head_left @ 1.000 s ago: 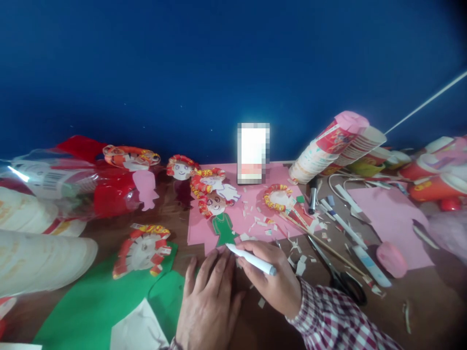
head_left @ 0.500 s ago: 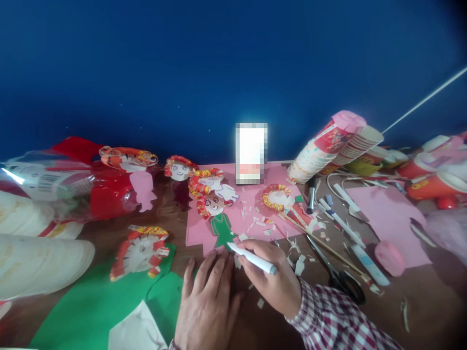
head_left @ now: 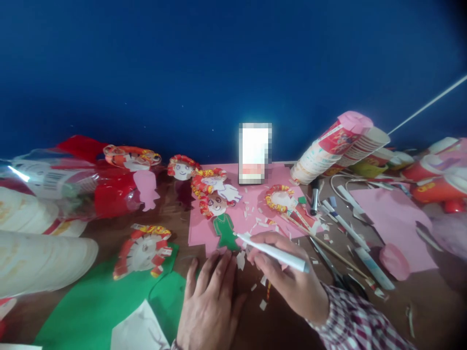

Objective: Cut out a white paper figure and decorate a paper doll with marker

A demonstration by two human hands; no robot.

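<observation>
My right hand (head_left: 288,277) grips a white marker pen (head_left: 275,253), its tip beside the right edge of a green paper dress (head_left: 226,232). White lines run along the neckline and edges of that dress, which joins a paper doll's head (head_left: 216,204) with a drawn face and red-yellow curled paper hair. Spread flat, my left hand (head_left: 213,296) lies on the table, fingertips at the bottom of the dress. Pink paper (head_left: 199,233) lies under the doll. Just behind it is another curled-paper doll (head_left: 209,180).
A lit, blurred-out screen (head_left: 255,153) stands at the back. Stacked paper cups (head_left: 328,146) lean to its right. Scissors (head_left: 345,282), a black marker (head_left: 314,197) and paper scraps lie on the right. Green paper (head_left: 91,301) and a paper-ring head (head_left: 144,250) are on the left.
My right hand and the marker have moved right and slightly up along the dress, uncovering more of its lower part. My left hand stays flat. The view has shifted slightly.
</observation>
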